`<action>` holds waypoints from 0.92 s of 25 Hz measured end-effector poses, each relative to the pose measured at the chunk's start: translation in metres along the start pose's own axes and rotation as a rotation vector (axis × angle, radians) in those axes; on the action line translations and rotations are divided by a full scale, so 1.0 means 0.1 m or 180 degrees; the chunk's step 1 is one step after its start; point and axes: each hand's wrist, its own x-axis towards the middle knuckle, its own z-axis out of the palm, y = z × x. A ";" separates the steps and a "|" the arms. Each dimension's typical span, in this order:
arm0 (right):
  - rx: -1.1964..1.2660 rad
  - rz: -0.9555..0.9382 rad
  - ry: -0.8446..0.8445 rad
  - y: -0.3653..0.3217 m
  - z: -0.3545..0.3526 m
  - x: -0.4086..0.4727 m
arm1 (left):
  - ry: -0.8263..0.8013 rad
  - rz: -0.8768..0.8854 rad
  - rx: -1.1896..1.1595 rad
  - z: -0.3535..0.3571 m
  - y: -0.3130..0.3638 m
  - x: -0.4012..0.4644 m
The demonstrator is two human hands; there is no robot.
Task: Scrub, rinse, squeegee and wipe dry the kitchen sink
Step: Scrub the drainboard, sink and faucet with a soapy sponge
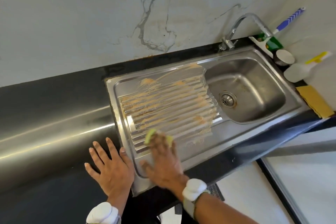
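Note:
A stainless steel sink (254,123) is set into a black counter, its ribbed drainboard (169,103) smeared with orange-brown streaks. The bowl (254,85) with its round drain (228,99) lies to the right. My right hand (163,158) presses a yellow-green sponge (151,135) flat against the near ribs of the drainboard, fingers spread over it. Flat on the counter, fingers spread, my left hand (109,167) rests just left of the sink rim and holds nothing.
A chrome tap (245,23) arches over the bowl's far edge. Behind the bowl stand a blue-handled squeegee (289,19), a green sponge (272,43), a small round tub (283,57) and a spray bottle (298,71). A yellow cloth (314,100) lies at the right.

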 end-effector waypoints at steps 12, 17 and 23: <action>0.0374 0.1526 0.0317 1.05 -0.44 -0.22 | -0.0061 0.1324 0.0171 -0.15 -0.14 1.13; 0.0004 -0.0274 -0.0044 0.40 -0.16 -0.57 | 0.0081 0.1403 0.0053 -0.16 -0.07 1.13; 0.0748 0.2210 0.0610 1.69 -0.82 0.37 | 0.0118 0.1437 0.0178 -0.13 -0.10 1.16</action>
